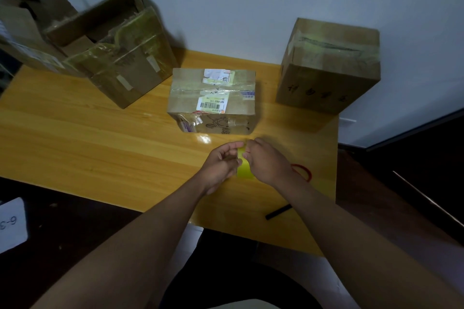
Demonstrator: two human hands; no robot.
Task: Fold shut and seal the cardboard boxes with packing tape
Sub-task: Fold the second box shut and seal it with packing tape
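A yellow wood-grain bench (100, 138) carries three cardboard boxes: an open one (120, 57) with raised flaps at the far left, a small taped box (213, 100) bearing shipping labels in the middle, and a taller closed box (329, 68) at the far right. Near the front edge lie a red band (305, 170) and a black stick (278, 211), well apart from the boxes.

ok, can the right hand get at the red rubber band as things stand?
Probably yes, but not freely: the red rubber band lies on bare table beside the right hand, but both hands are holding the yellow tape roll, so it must let go first.
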